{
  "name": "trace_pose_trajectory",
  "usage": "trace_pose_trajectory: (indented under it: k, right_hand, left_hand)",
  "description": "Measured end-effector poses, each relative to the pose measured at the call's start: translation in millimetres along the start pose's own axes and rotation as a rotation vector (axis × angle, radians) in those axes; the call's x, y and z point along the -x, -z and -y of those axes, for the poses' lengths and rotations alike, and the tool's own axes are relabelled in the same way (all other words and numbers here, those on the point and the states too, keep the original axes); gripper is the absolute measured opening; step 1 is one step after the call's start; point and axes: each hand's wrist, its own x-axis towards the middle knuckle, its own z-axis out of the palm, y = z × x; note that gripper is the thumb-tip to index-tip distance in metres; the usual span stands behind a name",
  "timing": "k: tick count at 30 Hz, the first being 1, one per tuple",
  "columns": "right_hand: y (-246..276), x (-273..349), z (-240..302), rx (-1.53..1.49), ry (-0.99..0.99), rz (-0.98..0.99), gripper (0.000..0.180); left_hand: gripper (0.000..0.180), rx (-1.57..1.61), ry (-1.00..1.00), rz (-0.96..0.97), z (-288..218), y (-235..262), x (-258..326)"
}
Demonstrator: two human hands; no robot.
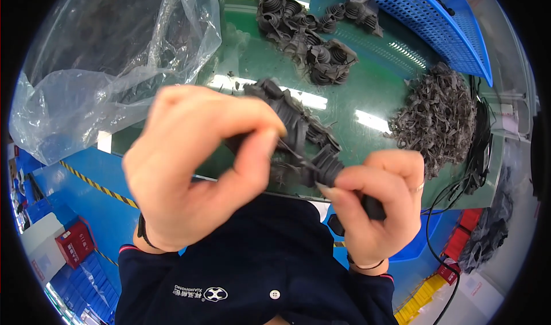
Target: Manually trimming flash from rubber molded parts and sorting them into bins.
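Clear plastic bag [186,32] at left, blue perforated basket [422,23] upper right.

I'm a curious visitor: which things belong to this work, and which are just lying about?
Likely the work: ribbed piece in right hand, thin strip at left hand, ribbed clusters, scrap pile, perhaps clear bag.
Likely just lying about: black cables, red box.

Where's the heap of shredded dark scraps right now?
In the head view, the heap lies toward the right of the green table, below the blue basket and beyond the right hand.
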Motion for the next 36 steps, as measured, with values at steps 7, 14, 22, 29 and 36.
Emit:
trace_pose_trajectory:
  k: [7,14,22,29,36]
  right_hand:
    - [-1,0,9,-0.134,-0.258,-0.029,0.021]
    - [-2,1,1,-0.006,-0.006,-0.043,0.032]
    - [-6,0,-1,0.098,0.176,-0.03,0.038]
    - [-12,-2,-2,0.034,-0.049,-0.061,0.027]
    - [-4,-5,7,-0.117,-0.222,-0.028,0.019]
  left_hand:
    - [0.022,0.029,-0.098,0.132,-10,7,4]
    - [0.03,-0.312,-0.299,-0.104,-13,-5,3]
    - [0.013,-0.521,-0.293,-0.258,-21,-21,11]
    - [0.014,-0.348,-0.256,-0.206,-6,-23,-3]
    - [0.013,-0.45,-0.35,-0.239,-18,-16,1]
